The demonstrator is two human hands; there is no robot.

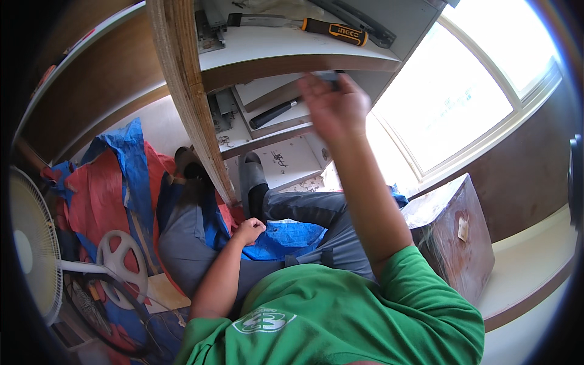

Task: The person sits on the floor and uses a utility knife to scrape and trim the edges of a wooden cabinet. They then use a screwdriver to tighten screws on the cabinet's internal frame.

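Observation:
My right hand [338, 112] is raised in front of the shelf unit, palm toward me and smeared by motion. Between its thumb and fingers is a small dark thing [329, 79], too blurred to name. Low over my lap, my left hand [248, 232] has its fingers curled together; whatever they may hold is hidden. Behind the right hand, a black-handled tool [274, 114] lies in a lower compartment. On the upper shelf [267, 50] lies a tool with a black and orange handle [334, 31] and a metal shaft.
A rough wooden post [181, 91] stands at the shelf's left. Metal drawer slides [210, 30] lie on the shelf. Blue and red tarp [97, 194] covers floor at left, beside a fan [30, 243]. A brown box [456, 237] stands right, below a bright window [450, 91].

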